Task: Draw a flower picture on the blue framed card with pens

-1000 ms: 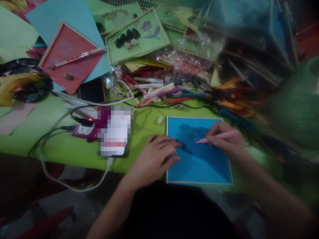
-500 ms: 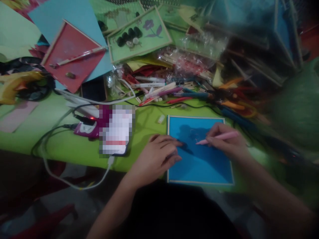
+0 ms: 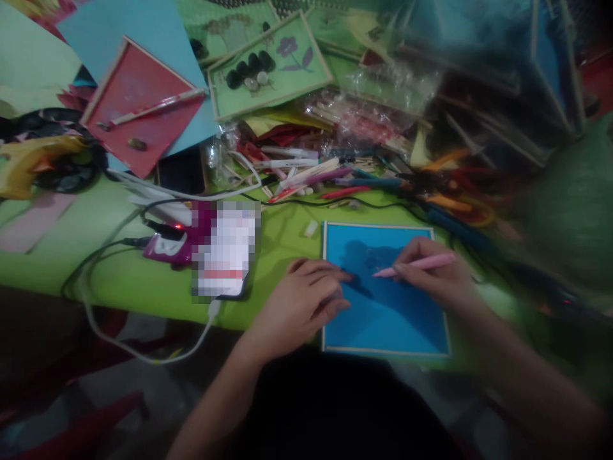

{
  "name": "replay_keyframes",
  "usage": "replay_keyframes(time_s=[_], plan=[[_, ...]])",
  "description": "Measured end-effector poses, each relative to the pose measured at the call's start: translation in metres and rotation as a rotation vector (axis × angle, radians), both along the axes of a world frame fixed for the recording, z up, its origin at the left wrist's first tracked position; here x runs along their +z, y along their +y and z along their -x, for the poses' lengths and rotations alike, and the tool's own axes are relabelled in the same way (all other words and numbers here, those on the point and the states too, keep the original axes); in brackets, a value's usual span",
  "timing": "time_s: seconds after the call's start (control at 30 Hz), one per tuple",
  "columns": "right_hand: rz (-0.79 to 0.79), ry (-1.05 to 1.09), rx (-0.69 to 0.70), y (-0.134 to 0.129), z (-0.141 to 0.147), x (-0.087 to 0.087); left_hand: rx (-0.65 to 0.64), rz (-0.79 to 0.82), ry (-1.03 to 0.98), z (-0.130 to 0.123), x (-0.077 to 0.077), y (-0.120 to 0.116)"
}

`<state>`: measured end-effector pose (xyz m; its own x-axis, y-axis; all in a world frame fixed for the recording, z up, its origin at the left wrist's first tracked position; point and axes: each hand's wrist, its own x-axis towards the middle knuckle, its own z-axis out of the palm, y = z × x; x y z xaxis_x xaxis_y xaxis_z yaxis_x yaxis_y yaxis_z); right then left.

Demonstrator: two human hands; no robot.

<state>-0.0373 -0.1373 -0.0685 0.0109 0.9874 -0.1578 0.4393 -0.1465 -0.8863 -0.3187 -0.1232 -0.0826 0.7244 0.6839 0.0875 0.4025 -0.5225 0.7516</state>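
A blue panel [image 3: 383, 326] with thin pale strips along its edges lies flat at the table's front edge. My right hand [image 3: 426, 271] grips a pink pen [image 3: 431, 260] over the panel, its tip pointing left near the middle. Faint light lines show on the blue surface beside the pen. Resting across the panel's left edge is my left hand [image 3: 306, 297], fingers apart and slightly curled, holding nothing. Its shadow falls on the blue.
Left of my left hand, a phone [image 3: 225, 255] on a white cable lies by a purple power strip [image 3: 165, 249]. Behind are pens, sticks, scissors [image 3: 454, 203], a red panel [image 3: 143, 108], a green framed panel [image 3: 287, 83] and a yellow glue gun [image 3: 33, 160].
The pen tip has shifted slightly left on the blue panel, along with my right hand's fingers. My left hand has stayed in place.
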Motion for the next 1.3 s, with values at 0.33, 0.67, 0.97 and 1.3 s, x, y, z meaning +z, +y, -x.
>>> replay_keyframes(time_s=[0.33,0.67,0.97,1.3], plan=[[-0.019,-0.006,-0.002,0.0008,0.0018,-0.0001,-0.006,-0.002,0.013,0.0,0.0002,-0.0003],[-0.036,-0.045,0.013,0.0,-0.0025,-0.0029,0.009,0.006,-0.013,0.0008,0.0006,-0.0001],[-0.03,-0.037,0.039,0.0003,-0.0037,-0.0038,0.061,0.029,-0.096,0.0002,0.0004,0.0],[-0.001,-0.003,0.086,0.0024,0.0003,0.0006,0.081,0.054,-0.117,0.0003,-0.0024,-0.0007]])
